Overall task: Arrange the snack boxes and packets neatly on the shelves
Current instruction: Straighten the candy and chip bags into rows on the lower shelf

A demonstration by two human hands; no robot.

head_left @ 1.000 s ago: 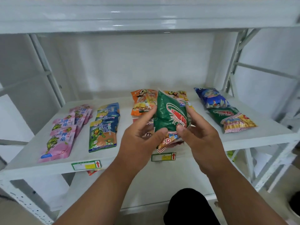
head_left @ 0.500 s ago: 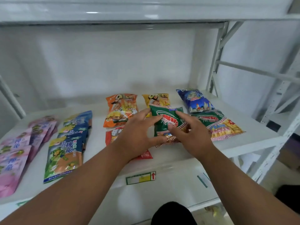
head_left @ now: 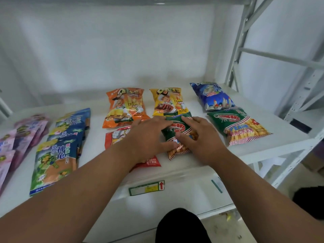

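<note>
A green prawn-cracker packet (head_left: 177,129) lies flat on the white shelf (head_left: 273,142), just in front of a yellow packet (head_left: 168,102). My left hand (head_left: 149,137) lies over its left edge with the fingers stretched out, and also covers part of a red packet (head_left: 114,137). My right hand (head_left: 201,135) grips the green packet from the right, with curved fingers at its top edge and the thumb on its face. A second green prawn packet (head_left: 238,126) lies to the right.
An orange packet (head_left: 125,107) and a blue packet (head_left: 213,96) lie in the back row. Blue-green turtle packets (head_left: 57,155) and pink packets (head_left: 21,135) overlap in columns at the left. The rack upright (head_left: 245,50) stands on the right, and a price label (head_left: 147,188) sits on the shelf's front edge.
The green packet went from upright in both hands down onto the shelf in front of the yellow packet. Both hands moved forward with it, and the view came closer.
</note>
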